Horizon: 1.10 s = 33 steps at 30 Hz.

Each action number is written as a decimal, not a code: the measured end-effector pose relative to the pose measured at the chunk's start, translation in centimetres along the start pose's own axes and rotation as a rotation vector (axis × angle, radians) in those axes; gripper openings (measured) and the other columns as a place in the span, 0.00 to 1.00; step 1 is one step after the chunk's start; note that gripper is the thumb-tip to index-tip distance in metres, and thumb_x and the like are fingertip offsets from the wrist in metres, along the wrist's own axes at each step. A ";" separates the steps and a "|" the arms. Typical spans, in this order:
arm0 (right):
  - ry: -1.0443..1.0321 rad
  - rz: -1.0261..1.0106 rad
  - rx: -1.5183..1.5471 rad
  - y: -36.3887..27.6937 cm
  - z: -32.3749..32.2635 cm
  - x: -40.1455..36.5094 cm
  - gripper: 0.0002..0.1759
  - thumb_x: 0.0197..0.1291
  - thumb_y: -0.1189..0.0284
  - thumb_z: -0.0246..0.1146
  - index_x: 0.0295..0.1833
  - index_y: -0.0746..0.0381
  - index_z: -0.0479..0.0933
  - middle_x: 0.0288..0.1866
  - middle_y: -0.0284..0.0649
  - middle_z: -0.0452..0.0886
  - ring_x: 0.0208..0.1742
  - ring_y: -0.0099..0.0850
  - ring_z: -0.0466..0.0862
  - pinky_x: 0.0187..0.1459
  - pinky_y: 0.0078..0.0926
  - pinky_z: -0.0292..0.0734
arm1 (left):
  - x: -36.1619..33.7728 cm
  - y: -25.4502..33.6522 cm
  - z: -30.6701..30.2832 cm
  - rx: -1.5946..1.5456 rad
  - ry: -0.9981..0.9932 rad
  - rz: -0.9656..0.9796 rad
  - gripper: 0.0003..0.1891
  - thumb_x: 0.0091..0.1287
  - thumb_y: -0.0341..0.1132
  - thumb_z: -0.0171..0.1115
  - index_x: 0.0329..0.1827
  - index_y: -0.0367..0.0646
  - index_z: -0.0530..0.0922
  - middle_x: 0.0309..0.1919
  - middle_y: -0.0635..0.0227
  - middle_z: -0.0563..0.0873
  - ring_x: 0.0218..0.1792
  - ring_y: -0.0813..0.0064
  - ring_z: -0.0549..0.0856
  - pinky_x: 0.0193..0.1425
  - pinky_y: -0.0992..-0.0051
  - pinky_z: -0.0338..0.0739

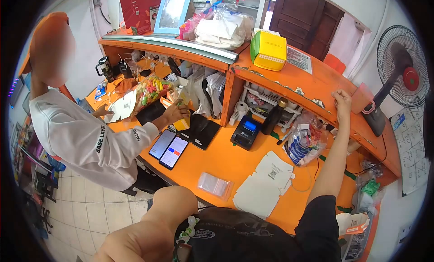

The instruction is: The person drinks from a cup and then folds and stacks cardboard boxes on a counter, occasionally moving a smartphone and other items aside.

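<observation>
Head view: right hand (342, 101) far right, fingers curled over the raised ledge (312, 86) above the orange counter (217, 160). Left hand out of sight. Bag (305, 140) sits below the ledge, with a bottle (275, 115) just left of it. Far left, co-worker's hand (174, 113) grips a yellow box (181, 124).

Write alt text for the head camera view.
The wearer's right hand rests on the raised ledge of an orange counter. To the left, a co-worker in a white sweatshirt handles a yellow item beside two phones.
</observation>
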State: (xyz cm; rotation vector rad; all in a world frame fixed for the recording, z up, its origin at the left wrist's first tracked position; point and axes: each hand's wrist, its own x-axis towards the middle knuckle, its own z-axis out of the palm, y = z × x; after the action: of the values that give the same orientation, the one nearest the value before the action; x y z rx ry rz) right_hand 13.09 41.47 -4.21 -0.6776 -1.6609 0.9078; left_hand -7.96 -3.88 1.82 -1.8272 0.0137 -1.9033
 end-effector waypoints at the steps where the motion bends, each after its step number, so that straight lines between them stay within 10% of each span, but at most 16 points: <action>1: 0.001 0.001 0.000 0.1 0.0 0.0 0.07 0.50 0.75 0.58 0.23 0.59 0.69 0.13 0.21 0.60 0.12 0.09 0.54 0.15 0.11 0.44 | 0.1 0.1 -0.2 -0.001 0.000 0.000 0.25 0.53 0.18 0.44 0.55 0.45 0.70 0.15 0.70 0.67 0.09 0.83 0.65 0.11 0.85 0.66; 7: 0.243 -0.298 -0.025 -1.6 0.9 -0.5 0.07 0.51 0.73 0.58 0.24 0.61 0.71 0.13 0.22 0.61 0.13 0.10 0.55 0.16 0.11 0.45 | 0.1 -1.4 0.9 -0.097 0.068 0.066 0.25 0.53 0.17 0.44 0.55 0.45 0.70 0.15 0.70 0.67 0.09 0.83 0.65 0.11 0.85 0.66; 10: -0.081 -0.171 -0.071 -5.5 1.6 -3.2 0.09 0.53 0.71 0.58 0.23 0.62 0.72 0.13 0.24 0.64 0.14 0.11 0.57 0.17 0.10 0.47 | 0.1 -1.7 1.0 -0.107 0.178 0.177 0.25 0.53 0.17 0.44 0.55 0.45 0.70 0.15 0.70 0.67 0.09 0.83 0.65 0.11 0.85 0.66; 12: -0.384 -0.089 -0.119 -7.9 2.7 -5.2 0.11 0.54 0.70 0.57 0.22 0.63 0.72 0.16 0.26 0.68 0.16 0.11 0.61 0.18 0.11 0.51 | 0.4 -0.1 -0.5 -0.085 -0.077 -0.076 0.24 0.53 0.18 0.44 0.55 0.45 0.70 0.15 0.70 0.67 0.09 0.83 0.65 0.11 0.85 0.66; 22: -0.719 0.027 -0.261 -10.5 5.4 -11.9 0.07 0.49 0.75 0.59 0.24 0.68 0.74 0.19 0.31 0.73 0.21 0.15 0.69 0.22 0.15 0.63 | -0.3 -0.9 -0.1 -0.123 -0.077 -0.089 0.23 0.53 0.19 0.45 0.54 0.44 0.71 0.15 0.71 0.66 0.09 0.83 0.65 0.10 0.85 0.65; 24: -0.787 0.087 -0.227 -10.0 5.8 -13.7 0.07 0.48 0.75 0.59 0.24 0.68 0.75 0.19 0.32 0.74 0.21 0.16 0.69 0.23 0.15 0.63 | -1.0 -2.8 1.4 -0.165 0.198 0.317 0.23 0.53 0.19 0.45 0.55 0.44 0.70 0.14 0.71 0.66 0.09 0.84 0.65 0.10 0.85 0.65; 27: -0.871 0.143 -0.121 -7.6 7.1 -16.6 0.08 0.49 0.74 0.58 0.25 0.68 0.76 0.19 0.32 0.75 0.22 0.17 0.70 0.24 0.16 0.63 | -0.4 -1.2 0.6 -0.047 0.042 0.031 0.24 0.53 0.19 0.45 0.55 0.44 0.70 0.14 0.71 0.66 0.09 0.84 0.65 0.10 0.85 0.65; 31: -0.934 0.377 -0.041 -4.3 8.9 -19.6 0.09 0.50 0.73 0.57 0.25 0.68 0.76 0.19 0.32 0.75 0.23 0.17 0.70 0.25 0.15 0.64 | -0.9 -2.3 1.1 -0.138 0.238 0.281 0.24 0.53 0.19 0.44 0.54 0.44 0.71 0.14 0.71 0.66 0.09 0.83 0.65 0.10 0.85 0.65; 33: -1.049 0.459 -0.067 -2.7 9.4 -20.5 0.09 0.52 0.72 0.57 0.28 0.67 0.76 0.21 0.32 0.75 0.24 0.18 0.71 0.26 0.16 0.65 | 0.2 -1.2 -0.2 -0.196 -0.117 -0.059 0.24 0.53 0.19 0.44 0.54 0.44 0.71 0.15 0.70 0.66 0.09 0.83 0.65 0.10 0.85 0.65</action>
State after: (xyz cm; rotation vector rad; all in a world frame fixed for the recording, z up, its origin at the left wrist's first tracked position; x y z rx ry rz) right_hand 9.49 21.39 -14.10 -0.6810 -2.5006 1.7318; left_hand -8.59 -2.92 2.38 -2.0880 0.1106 -1.8883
